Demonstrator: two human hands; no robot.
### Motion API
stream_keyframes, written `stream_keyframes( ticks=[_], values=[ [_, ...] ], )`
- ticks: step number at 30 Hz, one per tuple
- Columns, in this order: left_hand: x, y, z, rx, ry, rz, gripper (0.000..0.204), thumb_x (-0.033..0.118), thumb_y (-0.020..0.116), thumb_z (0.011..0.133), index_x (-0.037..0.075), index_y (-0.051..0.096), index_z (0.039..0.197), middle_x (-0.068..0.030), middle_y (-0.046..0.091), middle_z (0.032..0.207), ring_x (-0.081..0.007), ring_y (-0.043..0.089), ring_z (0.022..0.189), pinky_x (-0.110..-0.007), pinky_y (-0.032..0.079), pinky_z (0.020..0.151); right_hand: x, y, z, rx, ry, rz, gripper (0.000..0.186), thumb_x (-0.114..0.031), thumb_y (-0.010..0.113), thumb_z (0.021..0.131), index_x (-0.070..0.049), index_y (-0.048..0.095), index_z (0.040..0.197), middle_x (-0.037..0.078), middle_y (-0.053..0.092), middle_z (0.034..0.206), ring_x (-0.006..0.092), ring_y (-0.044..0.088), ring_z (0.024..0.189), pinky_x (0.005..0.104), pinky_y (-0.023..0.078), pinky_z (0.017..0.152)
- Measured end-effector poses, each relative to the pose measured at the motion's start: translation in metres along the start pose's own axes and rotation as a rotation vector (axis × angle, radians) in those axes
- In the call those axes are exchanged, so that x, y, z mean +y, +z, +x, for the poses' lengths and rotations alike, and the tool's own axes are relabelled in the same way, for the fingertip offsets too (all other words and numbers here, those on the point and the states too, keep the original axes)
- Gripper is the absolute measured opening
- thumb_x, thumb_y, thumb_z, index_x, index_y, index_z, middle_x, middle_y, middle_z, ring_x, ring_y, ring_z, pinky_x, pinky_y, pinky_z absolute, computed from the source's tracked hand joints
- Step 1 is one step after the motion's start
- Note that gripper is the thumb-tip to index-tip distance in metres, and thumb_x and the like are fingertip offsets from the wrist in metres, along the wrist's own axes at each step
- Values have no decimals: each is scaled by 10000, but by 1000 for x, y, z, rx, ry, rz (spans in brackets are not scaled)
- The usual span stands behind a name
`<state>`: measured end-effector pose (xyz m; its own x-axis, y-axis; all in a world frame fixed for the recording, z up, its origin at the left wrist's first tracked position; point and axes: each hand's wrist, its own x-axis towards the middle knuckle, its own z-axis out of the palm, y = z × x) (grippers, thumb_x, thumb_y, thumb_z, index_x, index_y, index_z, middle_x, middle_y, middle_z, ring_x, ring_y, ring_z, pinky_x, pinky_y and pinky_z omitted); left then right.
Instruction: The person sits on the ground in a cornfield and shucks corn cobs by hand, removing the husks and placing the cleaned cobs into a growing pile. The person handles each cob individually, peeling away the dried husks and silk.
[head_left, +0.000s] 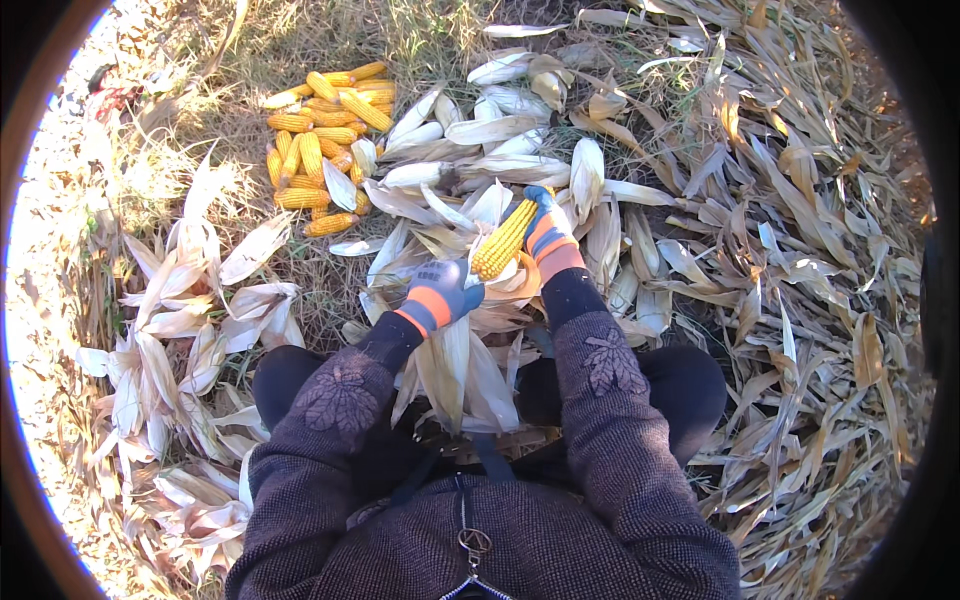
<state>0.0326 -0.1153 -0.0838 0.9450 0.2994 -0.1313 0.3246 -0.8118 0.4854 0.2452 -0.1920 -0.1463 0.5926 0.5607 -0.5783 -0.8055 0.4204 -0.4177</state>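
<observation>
A bare yellow corn cob slants between my hands, its kernels in full view. My right hand, in a grey-blue and orange work glove, is closed around its upper far end. At its lower end my left hand, gloved alike, is closed on the pale husk, which hangs down toward my lap. The left fingertips are partly hidden, and so is the cob's base. Around and beyond both hands lie several ears still in their husks.
A pile of husked yellow cobs lies on dry grass at the far left. Loose husks are heaped on the left. Dry corn stalks and leaves cover the ground on the right. My bent knees flank the husks before me.
</observation>
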Motion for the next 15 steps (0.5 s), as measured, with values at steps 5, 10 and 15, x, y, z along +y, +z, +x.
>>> stream_keyframes(
  ticks=[5, 10, 15],
  values=[
    [-3, 5, 0, 21, 16, -8, 414, 437, 603, 766, 53, 636, 916, -198, 643, 795, -382, 613, 723, -483, 471, 659, 1, -9, -1, -4, 24, 55, 224, -268, 654, 791, -68, 560, 830, 125, 580, 687, 332, 575, 634, 469, 509, 659],
    [2, 2, -1, 53, 41, -110, 381, 384, 648, 755, 90, 661, 998, -176, 651, 821, -359, 619, 742, -439, 477, 657, 3, -19, 1, -2, 41, 121, 231, -275, 652, 788, -66, 558, 822, 132, 587, 691, 334, 577, 636, 467, 510, 660],
    [-3, 5, -4, 148, 88, -186, 334, 320, 662, 760, 63, 659, 972, -172, 651, 801, -353, 620, 716, -425, 480, 639, 11, -23, -3, 38, 26, 163, 248, -299, 632, 791, -83, 553, 884, 145, 578, 781, 345, 563, 695, 494, 502, 676]
  ],
)
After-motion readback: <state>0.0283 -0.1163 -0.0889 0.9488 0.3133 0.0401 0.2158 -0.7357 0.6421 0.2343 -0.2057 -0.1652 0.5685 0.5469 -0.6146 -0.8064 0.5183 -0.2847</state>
